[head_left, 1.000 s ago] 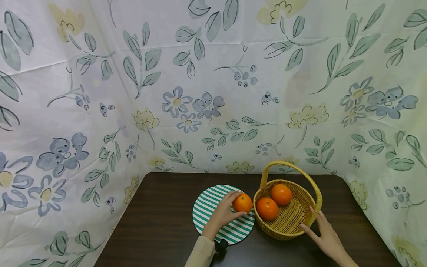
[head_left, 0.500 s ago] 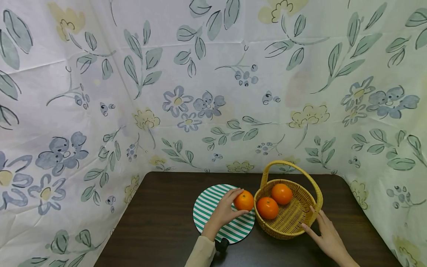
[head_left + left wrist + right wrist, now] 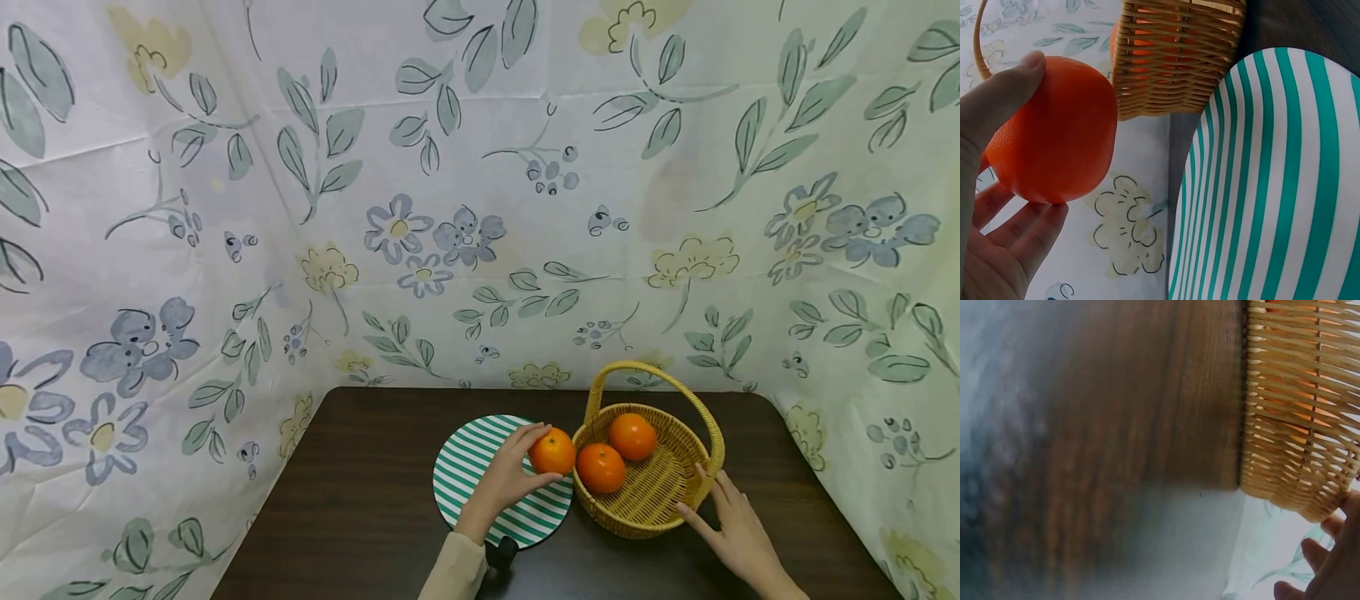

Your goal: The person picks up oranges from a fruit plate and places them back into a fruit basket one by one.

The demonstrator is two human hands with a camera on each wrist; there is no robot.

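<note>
My left hand (image 3: 504, 479) holds an orange (image 3: 552, 452) between thumb and fingers, over the right part of a round green-and-white striped mat (image 3: 468, 462). The left wrist view shows the fruit raised off the mat, with the thumb on one side and fingertips on the other. Just right of it stands a yellow wicker basket (image 3: 656, 492) with an arched handle. Inside lie two more oranges, one in front (image 3: 601, 468) and one behind (image 3: 632, 437). Fingers spread, my right hand (image 3: 731, 533) touches the basket's right side near the handle's base.
Everything sits on a dark wooden table (image 3: 360, 492). Behind it and at both sides hangs a flowered cloth (image 3: 450, 333). A small black object (image 3: 502, 552) sits at my left wrist, beside the light sleeve (image 3: 456, 567).
The left hand has carried the orange slightly right, closer to the basket's rim. My right hand and the basket stay almost where they were.
</note>
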